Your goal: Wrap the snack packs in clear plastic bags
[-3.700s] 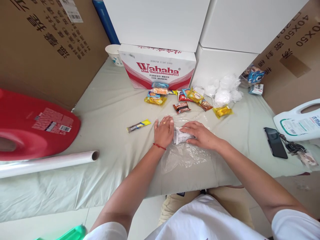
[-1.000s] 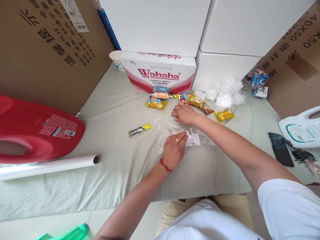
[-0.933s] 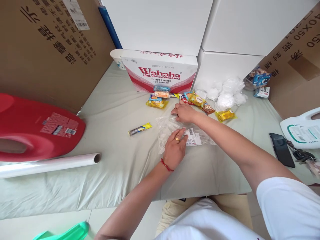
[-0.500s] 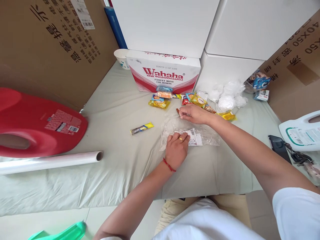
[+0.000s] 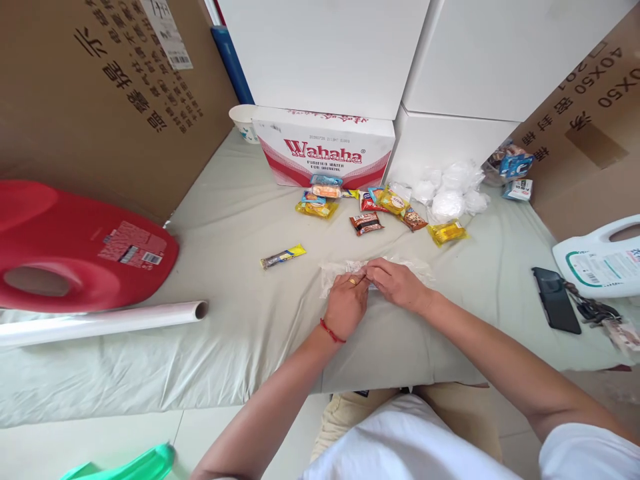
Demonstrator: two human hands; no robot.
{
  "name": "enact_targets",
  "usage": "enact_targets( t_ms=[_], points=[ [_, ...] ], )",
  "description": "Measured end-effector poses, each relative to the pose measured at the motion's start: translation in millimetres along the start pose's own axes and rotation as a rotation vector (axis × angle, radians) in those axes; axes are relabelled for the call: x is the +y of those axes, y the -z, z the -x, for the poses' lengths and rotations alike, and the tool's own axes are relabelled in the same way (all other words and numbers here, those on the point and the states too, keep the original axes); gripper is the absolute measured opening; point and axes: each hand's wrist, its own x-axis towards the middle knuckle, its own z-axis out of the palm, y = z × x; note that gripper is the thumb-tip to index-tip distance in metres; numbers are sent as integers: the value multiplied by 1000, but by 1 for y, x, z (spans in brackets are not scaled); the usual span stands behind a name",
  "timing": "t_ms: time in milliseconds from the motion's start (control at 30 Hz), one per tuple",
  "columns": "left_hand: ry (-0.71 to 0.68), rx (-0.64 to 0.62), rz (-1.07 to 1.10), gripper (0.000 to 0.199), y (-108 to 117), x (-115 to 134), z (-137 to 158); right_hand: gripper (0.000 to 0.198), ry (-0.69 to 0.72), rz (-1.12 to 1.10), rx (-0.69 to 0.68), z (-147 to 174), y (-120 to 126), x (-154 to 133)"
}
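A crumpled clear plastic bag (image 5: 327, 273) with a white printed label lies flat on the cloth in front of me. My left hand (image 5: 347, 300), wearing a ring and a red string bracelet, is closed on its near left part. Right beside it, my right hand (image 5: 397, 283) has its fingers curled on the bag, fingertips meeting the left hand's. The label is mostly covered by my hands. Just beyond the bag lies a brown snack packet (image 5: 367, 223), and to the left a yellow-and-grey snack stick (image 5: 283, 257).
Several wrapped snacks (image 5: 393, 199) lie before a Wahaha water carton (image 5: 325, 153). White crumpled plastic (image 5: 453, 193) sits behind right. A red jug (image 5: 85, 247) and a film roll (image 5: 105, 322) are on the left; a phone (image 5: 556, 300), keys and a white jug (image 5: 600, 257) on the right.
My right hand has let go of the brown snack packet among the other snacks and drawn back to the bag beside my left hand. The bag is now gathered nearer to me.
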Motion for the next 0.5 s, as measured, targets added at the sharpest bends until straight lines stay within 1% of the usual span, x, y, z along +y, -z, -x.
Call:
enact_targets(
  t_ms=[67,200,333,400,500],
  points=[
    [-16,38,68,36,0,-6,3,27,-14,-62,44,2,-9,-2],
    [17,90,147,31,7,-15,6,26,35,-44,98,8,-20,-5],
    [70,87,172,26,14,-20,3,29,49,-14,69,18,-22,-4],
    [130,111,184,27,16,-26,1,31,53,4,34,20,-22,-5],
    [307,166,141,31,18,-42,0,28,64,37,-2,21,-20,-7]
  ],
)
